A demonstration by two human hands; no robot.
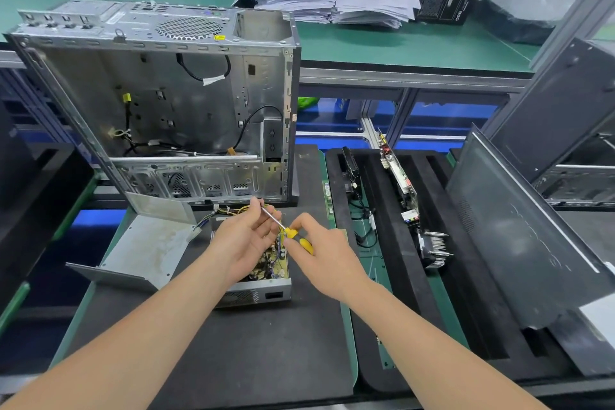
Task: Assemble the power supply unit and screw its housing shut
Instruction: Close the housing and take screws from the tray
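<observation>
Both hands meet just above the power supply unit point(266, 293), which sits dead centre on the black mat point(233, 349). Left hand point(248, 238) pinches the metal shaft of the screwdriver point(292, 233) near its tip, while right hand point(321, 255) has its fingers curled round the yellow handle. Housing's open on top, with the board and yellow wires showing. Its grey lid point(146, 253) lies at 9 o'clock, and the PC case point(173, 93) stands at 12.

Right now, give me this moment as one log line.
left hand: pinches screwdriver shaft | right hand: grips its handle | PSU: open | cover: off, left of PSU
</observation>
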